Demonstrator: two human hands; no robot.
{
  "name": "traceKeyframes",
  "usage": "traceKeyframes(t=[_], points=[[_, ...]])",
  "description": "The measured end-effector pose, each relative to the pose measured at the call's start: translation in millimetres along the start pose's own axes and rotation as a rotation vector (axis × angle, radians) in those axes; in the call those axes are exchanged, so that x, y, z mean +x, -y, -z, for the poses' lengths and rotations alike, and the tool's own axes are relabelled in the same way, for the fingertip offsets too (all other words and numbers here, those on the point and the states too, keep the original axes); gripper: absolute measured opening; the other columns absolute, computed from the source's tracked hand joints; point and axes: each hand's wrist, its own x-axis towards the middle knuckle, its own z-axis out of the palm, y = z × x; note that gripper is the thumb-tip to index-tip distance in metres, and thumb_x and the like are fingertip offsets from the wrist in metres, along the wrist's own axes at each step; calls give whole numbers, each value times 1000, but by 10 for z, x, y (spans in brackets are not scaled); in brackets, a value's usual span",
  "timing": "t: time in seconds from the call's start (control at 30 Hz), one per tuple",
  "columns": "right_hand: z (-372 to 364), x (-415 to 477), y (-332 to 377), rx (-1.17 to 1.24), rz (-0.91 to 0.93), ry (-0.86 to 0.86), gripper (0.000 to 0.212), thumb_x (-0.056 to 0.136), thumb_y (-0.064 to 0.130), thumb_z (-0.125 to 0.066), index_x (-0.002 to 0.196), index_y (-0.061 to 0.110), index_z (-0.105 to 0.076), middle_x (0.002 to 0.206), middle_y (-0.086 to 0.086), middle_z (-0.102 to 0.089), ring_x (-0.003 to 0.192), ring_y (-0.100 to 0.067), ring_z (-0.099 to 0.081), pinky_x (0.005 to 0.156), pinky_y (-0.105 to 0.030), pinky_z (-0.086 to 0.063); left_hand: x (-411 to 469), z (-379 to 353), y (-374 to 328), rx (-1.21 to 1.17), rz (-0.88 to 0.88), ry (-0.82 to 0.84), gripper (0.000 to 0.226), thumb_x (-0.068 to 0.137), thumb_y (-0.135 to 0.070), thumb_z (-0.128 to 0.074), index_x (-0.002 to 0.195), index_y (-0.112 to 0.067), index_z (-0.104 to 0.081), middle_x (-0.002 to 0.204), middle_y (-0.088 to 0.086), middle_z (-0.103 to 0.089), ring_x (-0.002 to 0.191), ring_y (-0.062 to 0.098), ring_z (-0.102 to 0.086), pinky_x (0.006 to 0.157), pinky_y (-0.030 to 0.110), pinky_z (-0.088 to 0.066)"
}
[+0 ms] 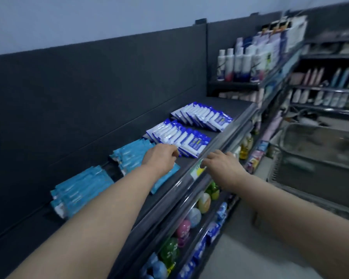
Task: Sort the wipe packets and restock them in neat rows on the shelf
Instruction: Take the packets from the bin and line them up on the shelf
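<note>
Dark grey metal shelf (189,121) in a shop aisle holds rows of light-blue plastic wipe packets (81,188) and blue-and-white plastic wipe packets (179,137). Each row's long axis runs from back panel to front lip, with the packets overlapping. The left hand (159,158) curls at the nearer blue-and-white row; whether it grips cannot be told. The right hand (222,164) rests flat-fingered on the lip. Nudging packet edges square, gently, should keep the rows straight.

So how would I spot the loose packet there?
Look at the dark top shelf. Near its front edge, under the left hand, one light-blue packet lies flat and alone, while the other light-blue packets stand packed in rows.
</note>
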Motion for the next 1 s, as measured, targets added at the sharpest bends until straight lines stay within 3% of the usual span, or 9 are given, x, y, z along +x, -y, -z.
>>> traceKeyframes(t=[0.43,0.57,0.77,1.0], points=[[-20,-1880,-2687,-81,-418,99,23,92,20,-50,112,29,-57,114,4,-56,115,-22,-47,77,-33,-33,970,-771,-3128,49,-367,200,21,93,-28,-52,109,-28,-65,119,3,-63,108,28,-59,85,35,-51],[-36,-2267,-3346,-63,-535,144,27,92,19,-50,115,30,-58,117,5,-56,114,-21,-48,85,-36,-39,1172,-955,-3972,40,-468,240,19,94,-28,-54,110,-27,-64,120,3,-63,110,27,-58,78,31,-47],[-209,-2429,-4004,-24,-616,153,31,93,22,-49,122,30,-56,123,4,-56,117,-21,-48,90,-37,-39,1641,-1250,-4599,65,-548,301,17,92,-27,-56,107,-29,-63,117,2,-64,107,25,-60,85,36,-52],[-704,-2030,-4788,43,-633,211,33,92,24,-55,123,35,-56,121,4,-57,117,-20,-49,92,-39,-39,2578,-1831,-4884,58,-535,338,19,91,-29,-58,110,-31,-63,120,2,-63,107,23,-59,86,36,-52]])
